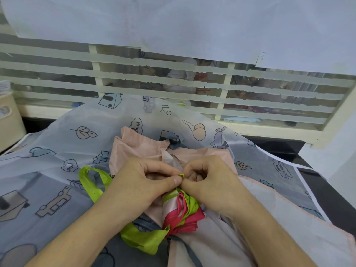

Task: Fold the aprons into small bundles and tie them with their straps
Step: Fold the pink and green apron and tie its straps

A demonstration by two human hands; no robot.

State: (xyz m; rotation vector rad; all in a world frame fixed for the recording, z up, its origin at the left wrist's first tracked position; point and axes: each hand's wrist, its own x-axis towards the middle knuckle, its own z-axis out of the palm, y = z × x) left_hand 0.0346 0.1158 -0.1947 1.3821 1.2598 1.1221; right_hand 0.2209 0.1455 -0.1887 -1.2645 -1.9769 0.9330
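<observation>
A beige container stands far left of the apron bundle, at the table's edge. Nearer, a translucent grey printed apron lies spread under everything, cartoon cars and leaves showing. A lime-green strap loops just left of the bundle, and its wider end trails below the bundle. The left hand sits directly above-left of the bundle, fingers curled, thumb and forefinger pinching the strap's tip. The bundle itself, pink, red and green folds rolled tight, lies at the centre on a pale pink apron. The right hand presses in from the bundle's right, fingers curled, pinching the same strap tip, touching the left thumb. Behind the bundle, a striped window runs across.
</observation>
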